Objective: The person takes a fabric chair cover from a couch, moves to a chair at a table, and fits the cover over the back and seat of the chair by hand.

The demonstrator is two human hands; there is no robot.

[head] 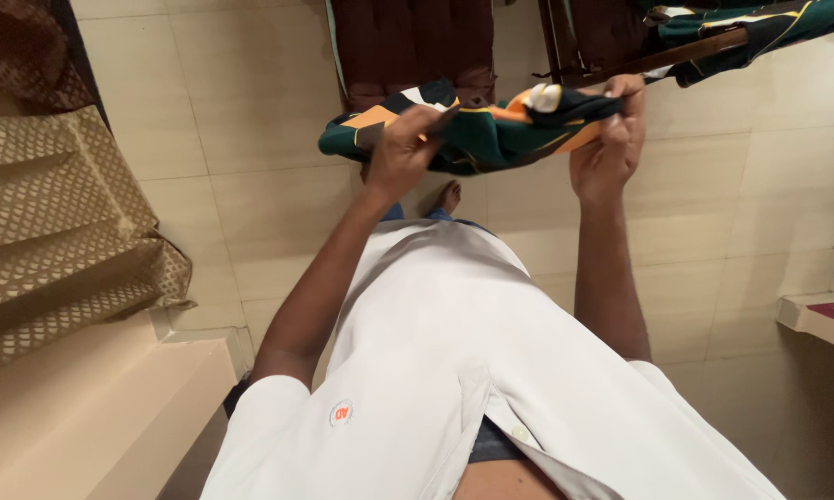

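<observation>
The person is wearing a loose white short-sleeved shirt point(454, 370), filling the lower middle of the frame, with a small round orange-and-white badge point(341, 412) sitting on the chest at lower left. The shirt's front edge is showing a small pale button point(520, 432) at lower centre, and blue trousers point(408, 213) are peeking out above the hem, mid-frame

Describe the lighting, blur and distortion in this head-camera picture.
Head view: warm, even indoor light; soft sheen on the floor tiles; wide-angle stretch at the edges; slight blur on the left hand, right hand and green patterned cloth; white shirt looms large.
</observation>
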